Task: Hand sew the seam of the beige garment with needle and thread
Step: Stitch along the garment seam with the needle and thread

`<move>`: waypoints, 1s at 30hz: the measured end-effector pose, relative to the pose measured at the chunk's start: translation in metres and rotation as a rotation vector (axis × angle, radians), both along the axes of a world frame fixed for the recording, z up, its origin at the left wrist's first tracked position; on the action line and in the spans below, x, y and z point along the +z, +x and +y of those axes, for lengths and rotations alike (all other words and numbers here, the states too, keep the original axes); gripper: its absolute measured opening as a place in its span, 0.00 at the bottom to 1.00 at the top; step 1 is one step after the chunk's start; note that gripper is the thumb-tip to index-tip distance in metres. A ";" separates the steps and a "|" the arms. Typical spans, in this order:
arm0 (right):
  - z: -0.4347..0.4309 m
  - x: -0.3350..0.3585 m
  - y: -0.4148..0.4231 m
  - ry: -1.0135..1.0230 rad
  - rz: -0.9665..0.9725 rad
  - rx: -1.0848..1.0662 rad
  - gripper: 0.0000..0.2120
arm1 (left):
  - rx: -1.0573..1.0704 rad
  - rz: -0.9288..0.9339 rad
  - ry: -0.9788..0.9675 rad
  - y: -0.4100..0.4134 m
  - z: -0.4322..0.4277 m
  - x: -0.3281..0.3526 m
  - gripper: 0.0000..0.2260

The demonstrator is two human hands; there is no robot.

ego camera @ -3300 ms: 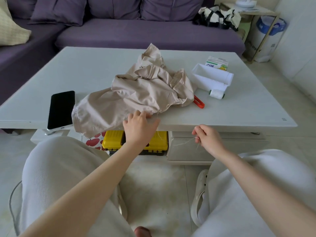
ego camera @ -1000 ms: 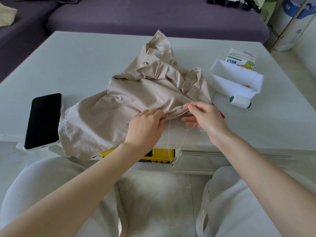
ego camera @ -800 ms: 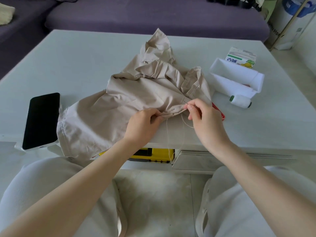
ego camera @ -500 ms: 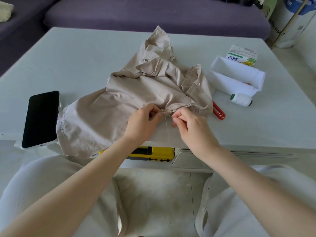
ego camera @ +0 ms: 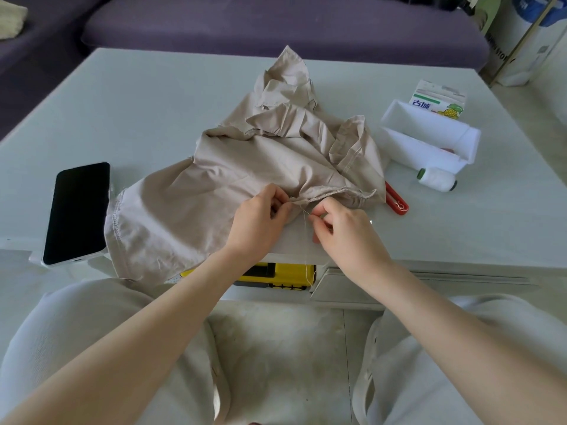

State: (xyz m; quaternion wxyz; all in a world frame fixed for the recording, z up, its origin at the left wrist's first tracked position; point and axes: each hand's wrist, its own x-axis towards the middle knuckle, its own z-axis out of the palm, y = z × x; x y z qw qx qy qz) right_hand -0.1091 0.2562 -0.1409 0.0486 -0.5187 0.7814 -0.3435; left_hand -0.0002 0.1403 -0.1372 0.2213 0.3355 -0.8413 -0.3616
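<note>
The beige garment (ego camera: pixel 233 167) lies crumpled on the white table (ego camera: pixel 153 111), its left part hanging over the near edge. My left hand (ego camera: pixel 257 222) pinches the garment's seam edge near the table's front. Just to its right, my right hand (ego camera: pixel 343 231) pinches at the thread (ego camera: pixel 306 240) close below the same seam; the needle itself is too small to make out. The pale thread hangs down from between my hands past the table edge.
A black phone (ego camera: pixel 78 210) lies at the left. A red-handled tool (ego camera: pixel 397 200), a white thread spool (ego camera: pixel 437 178), a white open box (ego camera: pixel 429 139) and a small carton (ego camera: pixel 438 101) sit at the right. A yellow case (ego camera: pixel 276 276) is under the table. A purple sofa (ego camera: pixel 276 26) stands behind.
My right hand came up from below the table edge to the seam, then shifted left toward my left hand. The view has moved closer to the table.
</note>
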 end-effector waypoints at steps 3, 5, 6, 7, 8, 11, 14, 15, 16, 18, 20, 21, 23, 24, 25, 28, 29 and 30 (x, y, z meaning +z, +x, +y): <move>0.000 0.001 0.000 0.002 -0.008 -0.008 0.04 | -0.001 -0.003 0.001 0.001 0.001 0.001 0.03; -0.001 0.001 0.001 -0.007 -0.016 -0.003 0.04 | -0.007 0.005 0.013 0.001 0.001 0.002 0.03; -0.001 0.001 0.001 -0.013 -0.016 0.001 0.04 | -0.012 0.013 0.019 0.001 0.002 0.002 0.04; -0.001 0.002 0.001 -0.018 -0.014 0.004 0.04 | -0.020 0.023 0.023 0.002 0.003 0.001 0.04; -0.001 0.002 0.002 -0.021 -0.013 0.005 0.04 | -0.026 0.037 0.026 0.002 0.005 0.001 0.04; -0.001 0.003 0.004 -0.037 -0.001 0.010 0.05 | -0.028 0.091 0.044 0.004 0.011 0.000 0.04; -0.001 0.003 0.005 -0.047 0.017 0.022 0.05 | -0.042 0.130 0.023 0.006 0.019 -0.002 0.03; -0.001 0.003 0.005 -0.040 0.016 0.024 0.05 | -0.054 0.133 0.007 0.006 0.023 -0.002 0.03; -0.001 0.002 0.005 -0.033 0.013 0.024 0.06 | -0.061 0.133 -0.009 0.006 0.025 -0.003 0.03; -0.001 0.001 0.005 -0.024 -0.017 0.014 0.06 | -0.059 0.139 -0.031 0.006 0.028 -0.003 0.02; -0.002 0.002 0.006 -0.028 -0.078 -0.003 0.06 | -0.052 0.147 -0.034 0.005 0.028 -0.003 0.02; -0.001 0.002 0.007 -0.030 -0.112 -0.012 0.05 | -0.051 0.148 -0.029 0.005 0.028 -0.002 0.03; -0.001 0.006 0.010 -0.028 -0.218 -0.018 0.06 | -0.052 0.152 -0.022 0.006 0.029 0.000 0.03; 0.000 0.008 0.012 -0.025 -0.293 -0.015 0.07 | -0.052 0.158 -0.026 0.006 0.029 0.000 0.03; 0.000 0.011 0.014 -0.023 -0.371 -0.011 0.08 | -0.052 0.166 -0.029 0.006 0.030 0.001 0.03; 0.000 0.017 0.018 -0.034 -0.539 -0.016 0.10 | -0.037 0.190 0.000 0.006 0.031 0.003 0.03; 0.000 0.017 0.018 -0.029 -0.561 -0.012 0.09 | -0.031 0.194 0.008 0.006 0.031 0.004 0.03; 0.000 0.017 0.018 -0.013 -0.566 0.002 0.09 | -0.024 0.197 0.014 0.006 0.031 0.005 0.03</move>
